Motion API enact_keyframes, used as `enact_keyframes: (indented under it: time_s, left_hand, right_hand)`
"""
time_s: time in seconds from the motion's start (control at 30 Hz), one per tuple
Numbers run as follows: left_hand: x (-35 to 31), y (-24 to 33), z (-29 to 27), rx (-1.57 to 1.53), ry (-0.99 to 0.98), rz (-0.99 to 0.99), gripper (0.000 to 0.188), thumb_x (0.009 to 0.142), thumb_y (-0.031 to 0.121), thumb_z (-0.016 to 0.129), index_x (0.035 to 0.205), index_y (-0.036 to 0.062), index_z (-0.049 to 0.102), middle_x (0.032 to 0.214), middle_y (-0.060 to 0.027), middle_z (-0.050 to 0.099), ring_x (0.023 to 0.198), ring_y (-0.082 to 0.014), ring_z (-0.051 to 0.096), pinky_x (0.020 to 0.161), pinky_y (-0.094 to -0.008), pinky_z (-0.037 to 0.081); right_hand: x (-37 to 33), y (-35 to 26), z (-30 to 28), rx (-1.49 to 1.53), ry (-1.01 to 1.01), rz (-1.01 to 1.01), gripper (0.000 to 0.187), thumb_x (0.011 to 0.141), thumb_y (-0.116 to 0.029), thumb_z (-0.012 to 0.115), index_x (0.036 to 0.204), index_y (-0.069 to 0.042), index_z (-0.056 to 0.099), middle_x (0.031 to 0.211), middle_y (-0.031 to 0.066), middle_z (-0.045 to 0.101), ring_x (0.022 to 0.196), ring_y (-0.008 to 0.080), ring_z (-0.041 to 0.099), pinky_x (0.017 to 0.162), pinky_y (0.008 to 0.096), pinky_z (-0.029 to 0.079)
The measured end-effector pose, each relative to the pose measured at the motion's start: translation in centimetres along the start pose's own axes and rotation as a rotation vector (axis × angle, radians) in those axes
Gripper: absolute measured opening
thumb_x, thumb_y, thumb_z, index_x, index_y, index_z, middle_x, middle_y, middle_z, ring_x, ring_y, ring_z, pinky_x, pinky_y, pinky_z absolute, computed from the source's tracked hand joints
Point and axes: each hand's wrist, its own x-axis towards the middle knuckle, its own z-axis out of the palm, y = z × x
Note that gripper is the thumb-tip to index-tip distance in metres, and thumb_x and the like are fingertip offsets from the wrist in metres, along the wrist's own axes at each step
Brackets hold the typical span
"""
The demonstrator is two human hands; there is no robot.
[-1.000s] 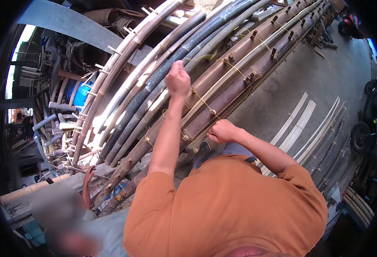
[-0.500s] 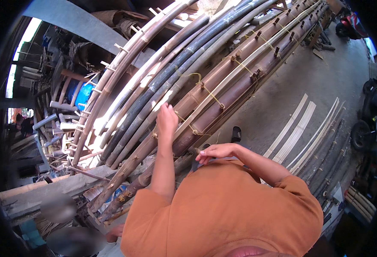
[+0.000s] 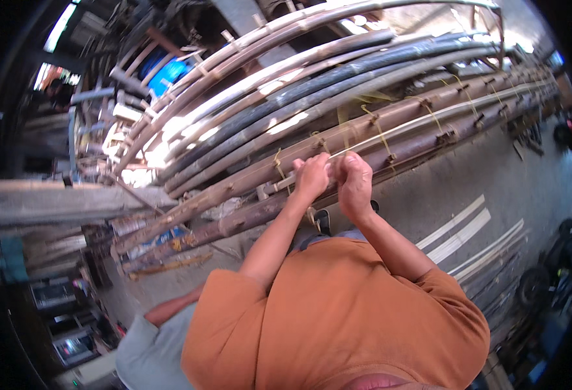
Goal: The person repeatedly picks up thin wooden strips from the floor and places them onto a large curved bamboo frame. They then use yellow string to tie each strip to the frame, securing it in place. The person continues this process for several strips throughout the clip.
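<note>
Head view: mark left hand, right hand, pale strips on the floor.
Left hand (image 3: 313, 177): head view, middle of the hand.
Right hand (image 3: 355, 183): head view, middle of the hand.
Pale strips (image 3: 459, 235): head view, about midway along the broad strips.

Passage right, barrier ahead
I see room above the grey floor (image 3: 438, 192); tied bamboo poles (image 3: 417, 145) block my way forward
</note>
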Motion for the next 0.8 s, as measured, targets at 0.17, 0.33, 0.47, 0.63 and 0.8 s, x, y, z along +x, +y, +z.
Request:
enact_keyframes:
  time_s: [0.17,0.33,0.47,0.63,0.8]
  left_hand:
    - [-2.2,0.9,0.1,-0.089,0.147,0.012,0.017,0.089,0.02,0.054,0.102,0.0132,0.062,0.094,-0.0103,0.068,0.093,-0.0302,0.063,0.08,-0.0472,0.033]
    - [-1.6,0.2,1.2,-0.162,0.237,0.029,0.017,0.09,0.022,0.052,0.099,0.0151,0.065,0.093,-0.0103,0.068,0.092,-0.0291,0.063,0.079,-0.0465,0.031]
    - [0.4,-2.0,4.3,-0.346,0.623,0.21,0.018,0.09,0.023,0.05,0.096,0.0166,0.067,0.092,-0.0102,0.069,0.091,-0.0282,0.064,0.078,-0.046,0.03]
    - [0.7,0.2,0.3,-0.079,-0.04,-0.121,0.031,0.097,0.03,0.041,0.104,0.0166,0.068,0.086,-0.0157,0.07,0.085,-0.0375,0.065,0.081,-0.0495,0.029]
    - [0.6,0.8,-0.8,0.038,-0.182,-0.219,0.032,0.097,0.031,0.04,0.103,0.0142,0.066,0.095,-0.014,0.07,0.093,-0.0335,0.063,0.085,-0.0502,0.029]
  right_hand:
    - [0.7,0.2,3.6,-0.192,-0.352,0.08,0.032,0.095,-0.019,0.047,0.069,0.0,0.042,0.059,0.0043,0.036,0.059,0.0099,0.037,0.054,0.0308,0.035]
    - [2.1,1.6,6.5,-0.483,-0.672,-0.043,0.035,0.099,-0.024,0.048,0.076,0.001,0.054,0.06,0.0086,0.049,0.059,0.0169,0.048,0.057,0.0356,0.041]
    - [6.6,3.4,6.6,-1.163,-1.003,-0.159,0.059,0.097,-0.053,0.043,0.088,-0.001,0.07,0.079,0.0225,0.066,0.078,0.0371,0.066,0.072,0.0462,0.052]
    - [13.3,11.2,-1.2,-1.417,-0.752,-0.024,0.059,0.1,-0.052,0.038,0.091,-0.004,0.07,0.078,0.0127,0.066,0.074,0.0249,0.062,0.072,0.0403,0.049]
    - [9.5,-0.9,-1.6,-0.039,-0.761,0.342,0.047,0.101,-0.037,0.049,0.068,-0.003,0.053,0.057,0.002,0.052,0.054,0.0138,0.047,0.062,0.0325,0.047]
